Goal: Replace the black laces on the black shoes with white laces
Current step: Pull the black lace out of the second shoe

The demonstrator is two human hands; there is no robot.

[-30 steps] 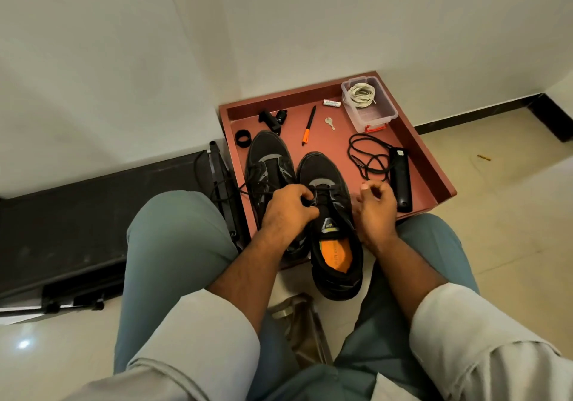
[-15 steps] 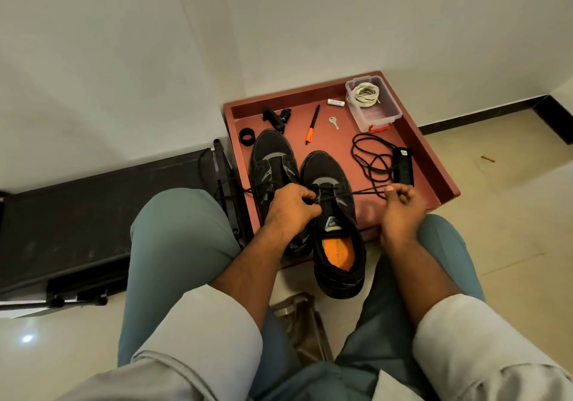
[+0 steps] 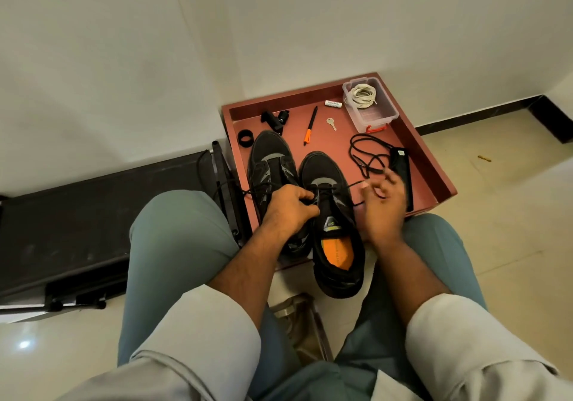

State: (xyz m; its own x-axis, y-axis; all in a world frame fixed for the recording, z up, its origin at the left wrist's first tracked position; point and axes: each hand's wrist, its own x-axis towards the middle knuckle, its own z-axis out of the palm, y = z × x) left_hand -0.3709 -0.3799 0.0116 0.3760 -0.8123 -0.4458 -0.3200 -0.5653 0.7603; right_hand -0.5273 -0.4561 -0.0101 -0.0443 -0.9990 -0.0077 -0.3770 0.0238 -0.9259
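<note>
Right hand (image 3: 383,200) nearer — blurred

Both forearms reach forward between the knees, sleeves pushed up past the wrists. The left hand (image 3: 290,206) is knuckles up, fingers (image 3: 305,196) curled tightly down in a grip. The right hand (image 3: 384,200) is raised just beside it, blurred, its fingers loosely bent and spread.
</note>
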